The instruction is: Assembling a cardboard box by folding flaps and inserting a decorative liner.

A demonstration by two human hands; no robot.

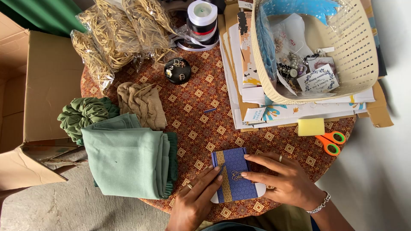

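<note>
A small blue patterned card box (pixel 235 174) with a gold strip lies near the front edge of a round table covered in a brown patterned cloth (pixel 201 111). My left hand (pixel 195 196) rests its fingertips against the box's left side. My right hand (pixel 284 177), with a ring and a bracelet, presses flat on the box's right side and top. Both hands touch the box, which stays on the table.
Folded green fabric (pixel 128 158), a bunched green cloth (pixel 83 113) and a beige knit (pixel 141 102) lie left. Bags of rubber bands (pixel 115 34), ribbon rolls (pixel 202 19), a cream basket (pixel 317 47) on stacked cards, a yellow sponge (pixel 311 126), orange scissors (pixel 330 142), a cardboard box (pixel 38 107).
</note>
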